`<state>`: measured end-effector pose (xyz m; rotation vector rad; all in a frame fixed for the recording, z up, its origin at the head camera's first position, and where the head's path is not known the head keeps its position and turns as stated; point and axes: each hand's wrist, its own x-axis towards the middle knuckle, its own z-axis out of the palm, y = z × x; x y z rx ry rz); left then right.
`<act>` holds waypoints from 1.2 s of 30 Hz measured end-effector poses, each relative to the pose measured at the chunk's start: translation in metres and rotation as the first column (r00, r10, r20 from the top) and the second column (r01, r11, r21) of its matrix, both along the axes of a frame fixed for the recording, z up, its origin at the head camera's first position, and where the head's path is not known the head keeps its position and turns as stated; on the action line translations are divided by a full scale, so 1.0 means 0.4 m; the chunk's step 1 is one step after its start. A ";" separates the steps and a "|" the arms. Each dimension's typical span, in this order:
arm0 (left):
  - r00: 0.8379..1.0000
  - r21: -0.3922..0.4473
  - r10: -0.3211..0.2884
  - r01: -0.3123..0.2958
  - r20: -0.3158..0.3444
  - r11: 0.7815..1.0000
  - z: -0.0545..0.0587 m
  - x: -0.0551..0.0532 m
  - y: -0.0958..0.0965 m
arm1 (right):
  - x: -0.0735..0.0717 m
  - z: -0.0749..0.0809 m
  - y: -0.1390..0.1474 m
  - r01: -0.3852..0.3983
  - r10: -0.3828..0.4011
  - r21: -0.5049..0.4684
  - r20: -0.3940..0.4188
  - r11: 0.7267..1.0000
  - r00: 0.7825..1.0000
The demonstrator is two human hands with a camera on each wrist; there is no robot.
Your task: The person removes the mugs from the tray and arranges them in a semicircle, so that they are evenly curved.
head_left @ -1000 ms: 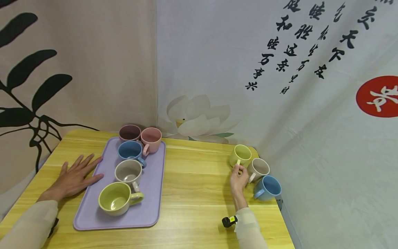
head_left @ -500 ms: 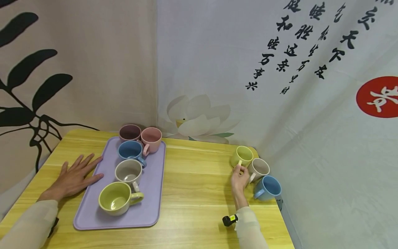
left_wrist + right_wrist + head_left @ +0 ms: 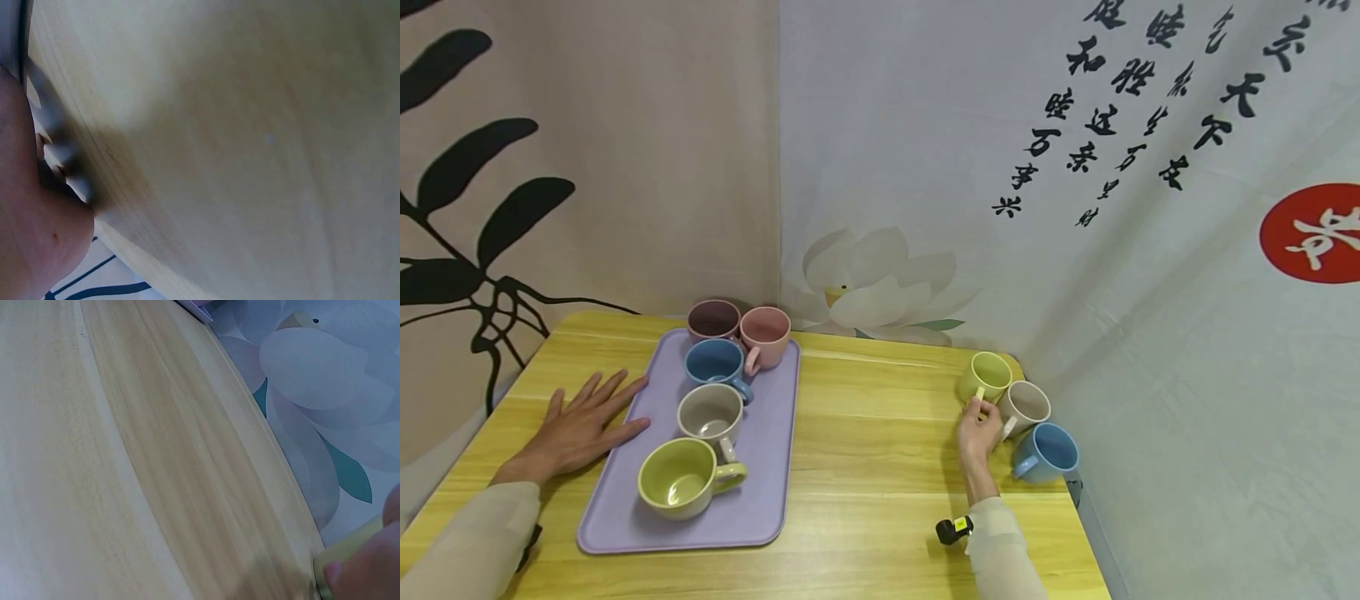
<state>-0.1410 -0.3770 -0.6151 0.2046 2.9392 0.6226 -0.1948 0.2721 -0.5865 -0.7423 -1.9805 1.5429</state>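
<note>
One round yellow-green cup (image 3: 986, 377), right of frame, its handle (image 3: 980, 392) pinched by the right hand (image 3: 979, 432); left hand (image 3: 580, 423) spread at the purple rectangular tray (image 3: 760, 500), lower left; gripping, I judge, any lift needing clearance from the adjoining off-white round cup (image 3: 1027, 403).

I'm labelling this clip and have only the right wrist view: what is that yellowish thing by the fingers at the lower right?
Observer: A yellow cup, which the right hand pinches by its handle.
Operator: What stands next to it, outside my picture?
Observer: A whitish cup, on its right in the head view.
Operator: And the left hand?
Observer: The left hand lies with fingers spread at the left edge of the purple tray.
</note>
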 end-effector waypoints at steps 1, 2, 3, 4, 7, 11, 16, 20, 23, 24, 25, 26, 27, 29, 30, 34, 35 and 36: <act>1.000 0.001 0.000 0.000 0.000 1.000 0.000 0.000 0.000 | 0.000 0.000 0.000 0.000 0.000 0.000 0.000 1.000 1.000; 1.000 0.001 0.000 0.000 -0.001 1.000 0.000 0.000 0.001 | 0.000 0.000 0.000 0.000 0.000 -0.003 -0.001 1.000 1.000; 1.000 0.001 -0.001 0.001 -0.002 1.000 0.000 0.000 0.001 | -0.001 0.000 0.000 0.000 0.000 -0.005 0.000 1.000 1.000; 1.000 0.002 0.000 0.000 -0.002 1.000 -0.001 0.001 0.001 | 0.000 0.000 0.000 0.000 0.000 -0.006 0.002 1.000 1.000; 1.000 0.002 0.000 0.000 -0.004 1.000 -0.002 0.000 0.001 | 0.001 0.001 -0.001 -0.001 0.001 -0.011 0.003 1.000 1.000; 1.000 -0.001 0.000 0.000 -0.007 1.000 -0.003 -0.001 0.001 | 0.001 0.000 -0.005 0.011 -0.011 -0.007 -0.001 1.000 1.000; 1.000 -0.010 0.000 0.000 -0.015 1.000 -0.006 -0.002 0.000 | 0.004 0.000 -0.010 0.017 -0.017 0.003 0.011 1.000 1.000; 1.000 -0.011 -0.001 0.001 -0.016 1.000 -0.008 -0.003 0.000 | 0.005 -0.001 -0.012 0.012 -0.012 -0.005 0.014 1.000 1.000; 1.000 -0.012 0.002 -0.002 -0.014 1.000 -0.008 -0.003 -0.001 | 0.002 -0.003 -0.012 0.008 -0.008 -0.008 0.004 1.000 1.000; 1.000 -0.013 0.003 -0.003 -0.013 1.000 -0.007 -0.003 -0.001 | 0.001 -0.003 -0.012 0.008 -0.008 -0.006 0.004 1.000 1.000; 1.000 -0.013 0.004 -0.004 -0.012 1.000 -0.006 -0.002 -0.001 | 0.001 -0.003 -0.012 0.007 -0.007 -0.003 0.003 1.000 1.000; 1.000 -0.012 0.005 -0.005 -0.011 1.000 -0.005 -0.002 -0.002 | 0.001 -0.004 -0.012 0.006 -0.006 -0.001 0.002 1.000 1.000; 1.000 -0.011 0.005 -0.005 -0.009 1.000 -0.004 -0.002 -0.001 | 0.001 -0.004 -0.013 0.006 -0.006 0.003 0.003 1.000 1.000; 1.000 -0.009 0.005 -0.005 -0.006 1.000 -0.001 -0.002 -0.001 | 0.003 -0.004 -0.014 0.009 -0.009 0.011 0.005 1.000 1.000; 1.000 -0.007 0.005 -0.005 -0.005 1.000 -0.001 -0.002 0.000 | 0.005 -0.005 -0.014 0.007 -0.007 0.018 0.012 1.000 1.000; 1.000 -0.007 0.005 -0.005 -0.001 1.000 -0.002 -0.003 0.001 | 0.016 -0.003 -0.016 -0.022 0.021 0.040 0.037 0.999 0.999; 1.000 -0.007 0.004 -0.004 -0.001 1.000 -0.002 -0.003 0.001 | 0.019 -0.002 -0.017 -0.037 0.036 0.042 0.042 0.998 0.998; 1.000 -0.008 0.005 -0.005 0.000 1.000 -0.003 -0.002 0.001 | 0.022 -0.002 -0.017 -0.051 0.049 0.044 0.047 0.998 0.998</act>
